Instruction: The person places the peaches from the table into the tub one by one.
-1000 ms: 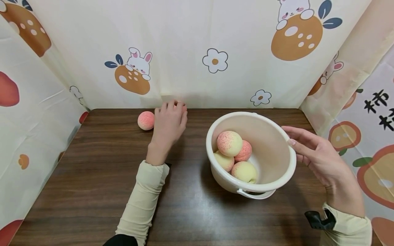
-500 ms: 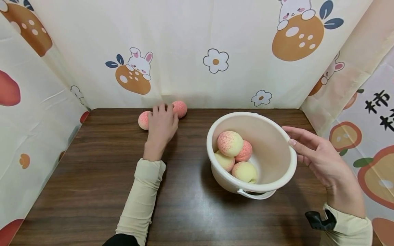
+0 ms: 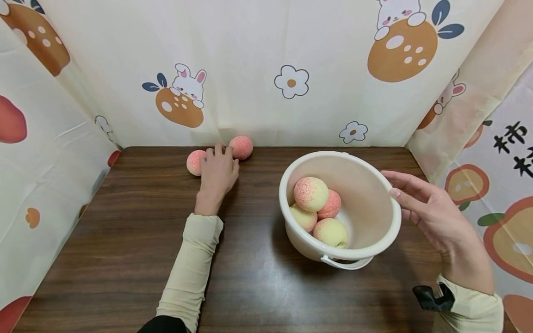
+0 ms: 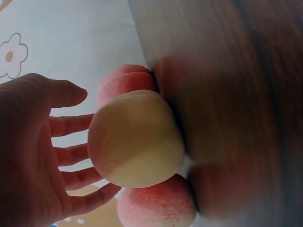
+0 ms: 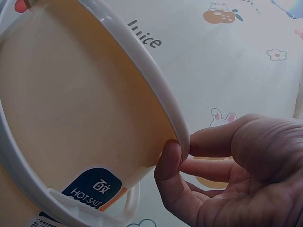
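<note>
My left hand (image 3: 218, 175) reaches over the table's back edge, between two pink peaches: the left peach (image 3: 195, 163) and the right peach (image 3: 241, 147). Beneath that hand, hidden in the head view, is a pale yellow peach (image 4: 136, 139). In the left wrist view its fingers extend behind this fruit, while the thumb stands apart from it. On the right, my right hand (image 3: 433, 212) pinches the rim of a cream bucket (image 3: 370, 199) between thumb and fingers. Several peaches lie inside, among them a speckled peach (image 3: 311, 194) on top.
A brown wooden table (image 3: 125, 249) carries everything. Its back edge meets a printed curtain (image 3: 250, 55), and more printed cloth (image 3: 491, 185) hangs along both sides. The bucket's white handle (image 3: 347, 263) hangs down at its front.
My left hand has shifted left and slightly nearer from over the right pink peach, which is now uncovered. The right hand and bucket have stayed in place.
</note>
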{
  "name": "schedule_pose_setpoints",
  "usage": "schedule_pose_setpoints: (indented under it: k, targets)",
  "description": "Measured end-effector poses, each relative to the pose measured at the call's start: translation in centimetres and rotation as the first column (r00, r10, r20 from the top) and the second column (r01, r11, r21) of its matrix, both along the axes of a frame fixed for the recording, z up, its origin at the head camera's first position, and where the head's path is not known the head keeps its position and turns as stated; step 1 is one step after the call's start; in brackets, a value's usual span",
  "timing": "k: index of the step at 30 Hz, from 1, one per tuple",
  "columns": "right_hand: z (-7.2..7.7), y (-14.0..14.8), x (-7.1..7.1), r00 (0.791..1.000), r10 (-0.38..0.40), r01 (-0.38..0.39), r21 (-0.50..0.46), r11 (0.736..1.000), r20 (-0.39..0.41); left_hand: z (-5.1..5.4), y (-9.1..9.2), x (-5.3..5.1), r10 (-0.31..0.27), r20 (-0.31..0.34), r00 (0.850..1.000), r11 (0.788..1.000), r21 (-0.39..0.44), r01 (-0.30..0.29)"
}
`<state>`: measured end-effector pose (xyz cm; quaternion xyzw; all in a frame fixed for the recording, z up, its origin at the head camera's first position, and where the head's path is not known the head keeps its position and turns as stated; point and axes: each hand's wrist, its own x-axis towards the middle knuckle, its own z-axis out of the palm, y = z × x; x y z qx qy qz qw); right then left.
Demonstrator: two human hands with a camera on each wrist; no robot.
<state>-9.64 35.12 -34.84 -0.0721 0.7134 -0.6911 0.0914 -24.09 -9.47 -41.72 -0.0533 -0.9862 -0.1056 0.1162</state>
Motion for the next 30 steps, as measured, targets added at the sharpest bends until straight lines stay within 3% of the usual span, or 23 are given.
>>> schedule_pose_setpoints:
  k: [12,21,30]
  targets:
    - [0.2,-0.3,-0.1,0.999,-0.038,0.038,0.033,0.999,0.006,-1.2,-0.8,-0.8,0.004,0.051,0.999,1.0,-0.014,-0.004]
    - [0.2,-0.3,-0.2,0.999,-0.041,0.041,0.03,0.999,0.003,-1.2,-0.7,-0.6,-0.012,0.061,0.998,1.0,-0.009,0.013]
    - [0.1,-0.2,0.0,0.999,-0.042,0.041,0.036,0.998,0.004,-1.6,-0.7,-0.4,-0.019,0.185,0.982,0.998,0.064,0.007]
